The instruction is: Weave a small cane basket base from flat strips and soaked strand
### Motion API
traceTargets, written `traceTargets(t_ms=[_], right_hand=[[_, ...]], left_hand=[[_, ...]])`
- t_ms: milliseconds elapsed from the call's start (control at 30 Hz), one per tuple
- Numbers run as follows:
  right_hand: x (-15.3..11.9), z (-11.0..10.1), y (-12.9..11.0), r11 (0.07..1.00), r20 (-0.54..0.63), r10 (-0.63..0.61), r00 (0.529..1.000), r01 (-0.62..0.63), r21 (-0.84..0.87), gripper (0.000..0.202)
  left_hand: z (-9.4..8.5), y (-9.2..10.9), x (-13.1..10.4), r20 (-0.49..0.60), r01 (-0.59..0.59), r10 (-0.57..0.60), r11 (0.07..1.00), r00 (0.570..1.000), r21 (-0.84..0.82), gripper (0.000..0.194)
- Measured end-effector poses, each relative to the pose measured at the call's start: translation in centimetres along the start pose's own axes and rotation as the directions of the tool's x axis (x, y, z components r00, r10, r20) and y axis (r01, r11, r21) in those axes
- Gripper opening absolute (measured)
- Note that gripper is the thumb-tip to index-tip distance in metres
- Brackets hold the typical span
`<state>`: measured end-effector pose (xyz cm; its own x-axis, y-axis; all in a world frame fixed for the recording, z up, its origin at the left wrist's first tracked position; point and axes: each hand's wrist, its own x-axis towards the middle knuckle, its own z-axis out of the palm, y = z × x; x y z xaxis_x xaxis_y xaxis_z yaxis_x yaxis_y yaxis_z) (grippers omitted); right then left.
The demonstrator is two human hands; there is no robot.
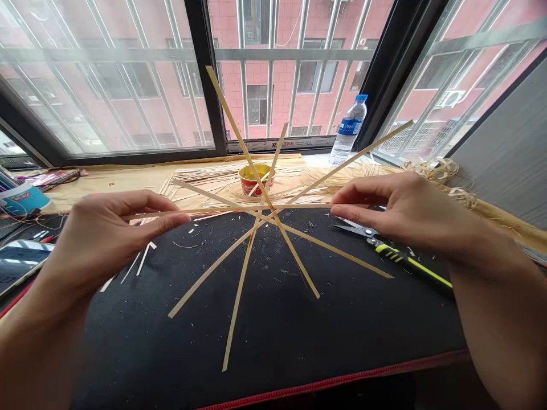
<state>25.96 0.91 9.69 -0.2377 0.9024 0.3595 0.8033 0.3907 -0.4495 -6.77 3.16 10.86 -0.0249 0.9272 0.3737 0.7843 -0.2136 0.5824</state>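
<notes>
Several flat, pale bamboo strips point(209, 276) cross one another at a shared middle, forming a star shape above the black mat. One more strip point(217, 210) runs level across that crossing. Its left end is pinched between the thumb and fingers of my left hand point(115, 228). My right hand point(393, 205) pinches the same strip near its right end. Scissors point(397, 253) with black and yellow handles lie just under my right hand, their blades partly open. Thin white offcuts point(141, 262) lie near my left hand.
A red and yellow tin point(252, 185) stands among loose strips on the wooden sill point(106, 182). Behind it a water bottle point(348, 131) stands by the window, with coiled strips point(431, 169) to the right. A phone point(23, 262) lies at left on the red-edged mat point(299, 341).
</notes>
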Motion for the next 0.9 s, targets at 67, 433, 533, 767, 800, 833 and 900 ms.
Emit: traceTargets(t_ms=[67,433,533,767,800,833,900], right_hand=[[-0.1,-0.3,-0.2,1.000,-0.014,-0.015,1.000,0.015,0.005,0.021],[0.0,-0.8,-0.4,0.999,-0.028,-0.040,0.999,0.040,-0.021,0.023],[0.0,-0.9,-0.4,0.999,-0.043,-0.030,0.999,0.029,-0.030,0.023],[0.1,-0.5,-0.1,0.999,-0.042,0.028,0.999,-0.029,-0.013,0.030],[0.2,-0.3,0.0,1.000,-0.027,0.030,0.999,-0.030,0.001,0.031],[0.3,-0.2,0.0,0.999,-0.015,0.032,0.999,-0.032,0.015,0.031],[0.4,0.1,0.2,0.997,-0.004,0.050,0.999,-0.050,0.050,0.031]], left_hand=[[-0.1,-0.1,0.0,-0.008,0.006,-0.007,1.000,1.000,-0.022,0.029],[-1.0,-1.8,0.3,0.063,0.015,-0.015,1.000,0.998,-0.004,0.034],[-1.0,-2.0,0.4,0.051,0.009,-0.008,1.000,0.999,-0.013,0.035],[-0.5,-2.4,1.0,0.088,0.112,-0.100,0.982,0.991,-0.154,0.042],[-0.4,-2.5,1.2,0.100,0.115,-0.097,0.975,0.990,-0.190,0.044],[-0.3,-2.6,1.3,0.109,0.109,-0.087,0.970,0.990,-0.219,0.044],[-0.2,-2.6,1.4,0.107,0.102,-0.076,0.957,0.991,-0.272,0.044]])
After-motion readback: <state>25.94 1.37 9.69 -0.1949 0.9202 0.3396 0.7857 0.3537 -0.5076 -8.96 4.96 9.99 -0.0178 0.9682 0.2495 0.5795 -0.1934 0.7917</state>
